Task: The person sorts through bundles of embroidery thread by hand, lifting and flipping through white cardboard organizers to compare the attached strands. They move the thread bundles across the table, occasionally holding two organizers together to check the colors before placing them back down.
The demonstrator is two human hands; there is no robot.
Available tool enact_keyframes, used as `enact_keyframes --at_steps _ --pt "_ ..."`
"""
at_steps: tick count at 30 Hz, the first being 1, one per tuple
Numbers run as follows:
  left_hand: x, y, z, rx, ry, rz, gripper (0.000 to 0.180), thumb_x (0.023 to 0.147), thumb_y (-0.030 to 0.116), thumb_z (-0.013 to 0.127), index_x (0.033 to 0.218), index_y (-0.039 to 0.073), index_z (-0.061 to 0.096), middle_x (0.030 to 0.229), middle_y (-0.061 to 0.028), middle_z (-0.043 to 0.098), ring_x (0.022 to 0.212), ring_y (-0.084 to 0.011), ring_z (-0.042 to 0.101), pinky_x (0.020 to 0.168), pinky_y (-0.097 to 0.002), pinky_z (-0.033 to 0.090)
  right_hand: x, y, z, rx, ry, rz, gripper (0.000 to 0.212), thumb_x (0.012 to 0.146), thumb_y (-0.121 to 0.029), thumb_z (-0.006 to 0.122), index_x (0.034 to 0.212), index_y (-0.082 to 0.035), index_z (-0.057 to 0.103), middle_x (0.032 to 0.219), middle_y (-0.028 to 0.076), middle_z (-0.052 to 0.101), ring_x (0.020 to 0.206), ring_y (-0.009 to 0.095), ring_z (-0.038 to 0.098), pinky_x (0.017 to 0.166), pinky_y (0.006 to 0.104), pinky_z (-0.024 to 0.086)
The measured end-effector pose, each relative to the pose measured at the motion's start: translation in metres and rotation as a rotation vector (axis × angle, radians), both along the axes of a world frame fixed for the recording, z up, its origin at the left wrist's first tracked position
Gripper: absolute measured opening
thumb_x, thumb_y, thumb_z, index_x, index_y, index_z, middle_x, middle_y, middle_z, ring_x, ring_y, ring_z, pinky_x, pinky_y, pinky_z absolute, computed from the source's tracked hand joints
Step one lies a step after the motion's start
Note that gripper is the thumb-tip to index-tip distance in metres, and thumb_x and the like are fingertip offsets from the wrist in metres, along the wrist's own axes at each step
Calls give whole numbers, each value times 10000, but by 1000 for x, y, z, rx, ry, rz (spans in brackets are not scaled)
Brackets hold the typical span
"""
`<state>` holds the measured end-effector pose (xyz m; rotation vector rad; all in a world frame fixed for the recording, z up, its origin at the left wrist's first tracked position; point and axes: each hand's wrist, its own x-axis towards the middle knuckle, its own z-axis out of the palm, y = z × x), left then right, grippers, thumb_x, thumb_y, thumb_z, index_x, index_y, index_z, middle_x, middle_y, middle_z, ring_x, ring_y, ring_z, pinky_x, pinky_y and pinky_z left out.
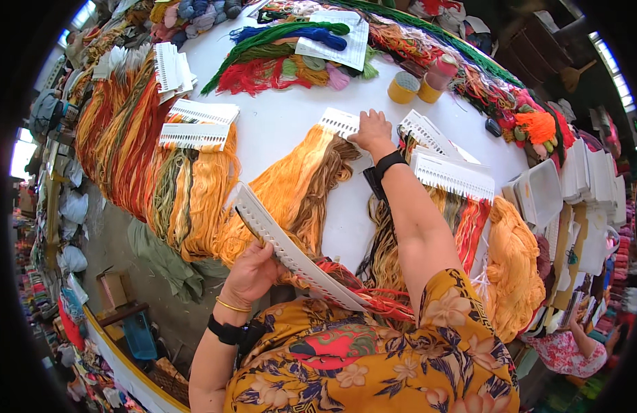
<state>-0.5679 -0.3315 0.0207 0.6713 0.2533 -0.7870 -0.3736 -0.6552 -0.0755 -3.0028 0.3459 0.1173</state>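
My left hand [251,274] is closed around the end of a long white thread card [291,249] with a row of holes, held tilted in front of my body. Red and dark threads [380,297] hang by its lower end. Farther out, my right hand [375,131] has its fingers spread over the right end of another white thread card [338,122] lying on the table. From that card, yellow-orange threads [287,175] and brown threads [323,180] trail toward me. Whether the right fingers grip the card is hard to see.
More thread cards [453,172] with threads lie to the right, others [198,124] to the left. An orange skein [513,268] hangs at the right table edge. Two yellow containers [403,88] and green, blue and red skeins [274,58] are at the back. A plastic box [537,193] stands right.
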Motion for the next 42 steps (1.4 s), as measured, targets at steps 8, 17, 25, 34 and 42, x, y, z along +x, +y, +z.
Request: enact_keyframes --at_steps 8,17,25,34,42 --pt "16 3 -14 28 52 -29 224 967 191 456 1163 95 505 1128 -60 582 1057 -221 551 894 -398 445 -25 1 -9 -22 -432 157 340 696 -258 737 944 -81 587 975 82 570 1053 271 503 832 412 425" --pt "34 -11 -23 10 61 -75 236 968 178 446 1187 100 490 1151 -52 582 1050 -216 562 889 -402 451 -64 28 -10 215 -669 350 70 795 -112 581 769 -94 519 713 51 516 697 227 567 611 358 459" --pt "35 -10 -27 -16 76 -70 235 970 159 435 1192 108 492 1156 -54 583 1054 -223 564 906 -418 448 -61 25 -14 252 -632 287 73 766 -111 616 767 -78 551 763 58 544 733 249 577 634 364 475" --pt "33 -8 -29 25 53 -65 247 968 160 442 1196 77 494 1147 -55 584 1029 -205 574 880 -400 464 -10 -7 -13 164 -205 236 219 747 -140 657 882 2 560 984 158 575 1024 348 524 860 420 443" --pt "31 -4 -29 26 33 -69 252 968 162 445 1203 85 490 1148 -52 585 1028 -200 576 871 -394 467 -32 5 -14 20 -620 360 138 748 -107 630 861 -35 595 1061 133 544 1063 334 495 868 424 424"
